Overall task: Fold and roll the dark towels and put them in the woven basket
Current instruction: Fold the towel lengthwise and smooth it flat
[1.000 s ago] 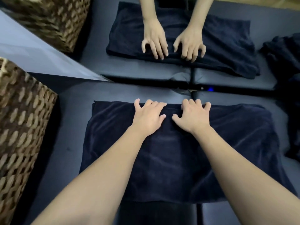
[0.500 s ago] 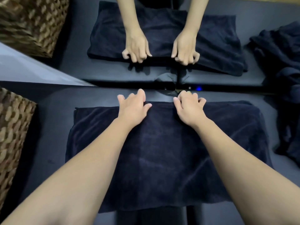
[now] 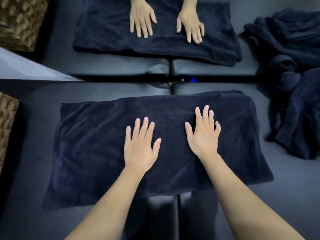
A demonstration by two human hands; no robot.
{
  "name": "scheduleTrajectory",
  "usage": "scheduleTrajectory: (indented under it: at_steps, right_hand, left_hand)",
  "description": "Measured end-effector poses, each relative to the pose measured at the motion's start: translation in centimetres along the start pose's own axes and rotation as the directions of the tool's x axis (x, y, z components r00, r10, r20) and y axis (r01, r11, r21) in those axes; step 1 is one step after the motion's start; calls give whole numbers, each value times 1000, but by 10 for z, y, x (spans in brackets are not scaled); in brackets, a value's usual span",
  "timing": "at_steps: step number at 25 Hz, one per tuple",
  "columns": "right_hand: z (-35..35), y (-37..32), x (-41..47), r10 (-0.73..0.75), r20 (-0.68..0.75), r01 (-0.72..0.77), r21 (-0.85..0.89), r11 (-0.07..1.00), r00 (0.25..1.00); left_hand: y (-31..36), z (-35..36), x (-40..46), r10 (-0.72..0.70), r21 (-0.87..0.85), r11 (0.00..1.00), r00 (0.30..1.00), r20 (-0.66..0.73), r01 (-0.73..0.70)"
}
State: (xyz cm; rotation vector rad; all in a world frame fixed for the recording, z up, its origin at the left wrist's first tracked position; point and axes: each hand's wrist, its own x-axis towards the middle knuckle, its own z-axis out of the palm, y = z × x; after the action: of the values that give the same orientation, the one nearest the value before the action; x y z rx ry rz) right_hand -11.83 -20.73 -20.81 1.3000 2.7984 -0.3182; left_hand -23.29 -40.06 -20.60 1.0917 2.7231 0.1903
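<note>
Dark terry cloth fills the middle of the head view: a folded towel (image 3: 103, 144) lies flat on a grey padded surface (image 3: 285, 187). The left hand (image 3: 141, 149) rests palm down on the towel's centre, fingers straight and spread, gripping nothing. The right hand (image 3: 204, 134) lies just beside it, also flat on the cloth with fingers extended, holding nothing. A woven basket (image 3: 7, 122) shows at the left edge, apart from the towel. A heap of more dark towels (image 3: 297, 104) sits to the right. Beyond the surface's far edge, a mirror (image 3: 26, 66) repeats the towel, both hands and the basket.
</note>
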Motion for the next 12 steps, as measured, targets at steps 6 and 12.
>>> scheduleTrajectory:
  at_steps: [6, 12]
  right_hand:
    - [-15, 122, -39, 165, 30, -163, -63, 985, 986]
    - [-22, 168, -68, 455, -75, -458, -24, 889, 887]
  left_hand:
    - [75, 8, -30, 316, 25, 948, 948, 44, -317]
    - [154, 29, -39, 326, 147, 925, 930, 168, -351]
